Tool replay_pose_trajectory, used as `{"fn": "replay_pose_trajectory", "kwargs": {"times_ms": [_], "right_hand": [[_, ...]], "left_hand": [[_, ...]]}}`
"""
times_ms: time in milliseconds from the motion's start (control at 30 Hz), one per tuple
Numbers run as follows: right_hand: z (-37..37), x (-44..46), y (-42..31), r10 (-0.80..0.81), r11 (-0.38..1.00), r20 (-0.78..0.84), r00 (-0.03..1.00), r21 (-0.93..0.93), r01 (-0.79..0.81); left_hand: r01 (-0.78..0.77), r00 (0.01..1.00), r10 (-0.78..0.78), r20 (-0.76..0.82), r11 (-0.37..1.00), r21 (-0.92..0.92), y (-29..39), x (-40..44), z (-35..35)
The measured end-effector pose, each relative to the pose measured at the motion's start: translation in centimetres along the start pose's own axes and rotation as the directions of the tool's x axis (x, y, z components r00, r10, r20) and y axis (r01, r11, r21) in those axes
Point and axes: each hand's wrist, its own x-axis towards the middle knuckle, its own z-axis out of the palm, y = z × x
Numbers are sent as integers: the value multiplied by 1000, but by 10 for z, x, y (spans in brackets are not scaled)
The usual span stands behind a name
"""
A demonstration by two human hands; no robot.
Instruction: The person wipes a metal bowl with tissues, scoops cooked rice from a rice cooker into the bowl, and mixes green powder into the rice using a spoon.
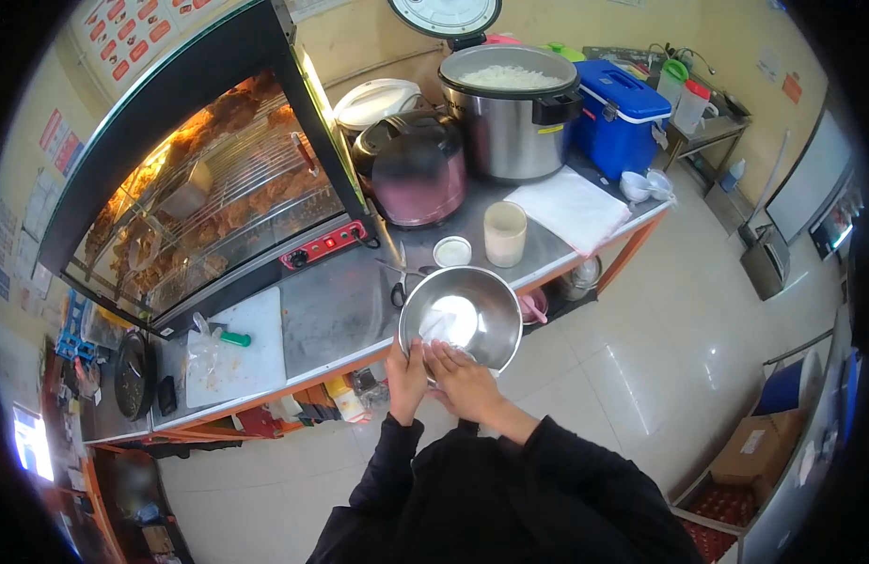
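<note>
A shiny metal mixing bowl (496, 305) is tilted in front of my body, at the front edge of the counter. My left hand (406, 383) is closed on its near left rim. Over the near rim lies my right hand (465, 383), its fingers bent into the bowl and pressed against a white crumpled piece (438, 327) that looks like tissue or cloth. The fingers hide part of it. Just beyond the bowl are scissors (400, 291), a small white-rimmed dish (451, 252) and a cream-coloured cup (505, 235).
A heated display case (218, 188) with fried food stands left. Behind the bowl are a pink rice cooker (416, 188), a large steel rice cooker (505, 132) with its lid raised, and a blue cool box (618, 127). A white cutting board (251, 357) lies left.
</note>
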Motion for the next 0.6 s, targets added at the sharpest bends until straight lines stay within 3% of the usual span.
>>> {"fn": "replay_pose_trajectory", "kwargs": {"times_ms": [100, 200, 233, 333, 367, 433, 467, 533, 600], "right_hand": [[11, -18, 33, -205, 974, -84, 975, -119, 194], [9, -31, 66, -428, 878, -13, 904, -243, 412], [8, -30, 64, -429, 867, -35, 902, -296, 401], [-2, -17, 52, -246, 921, -71, 967, -327, 210], [-4, -12, 42, -180, 942, -99, 979, -304, 142], [-3, -6, 23, -39, 968, -153, 987, -252, -1], [-2, -8, 23, -56, 976, -170, 984, -219, 18], [3, -16, 25, -85, 987, -196, 977, -150, 56], [1, -29, 40, -266, 949, -136, 954, -212, 234]], "left_hand": [[-208, 977, 197, 85, 966, 152, -32, 16, -13], [-82, 896, -53, 440, 956, 281, 18, 34, -43], [-91, 887, -50, 460, 956, 280, 7, 39, -41], [-141, 985, 145, 89, 989, -47, 28, 28, -14], [-120, 992, 123, 8, 979, -162, 16, 18, -1], [-89, 992, 84, -89, 995, -47, -10, -3, 19], [-45, 986, 40, -162, 999, -27, -11, -8, 27], [56, 998, -56, -14, 998, -12, -3, -1, 16], [50, 991, -58, 117, 996, 68, -5, 4, -2]]}}
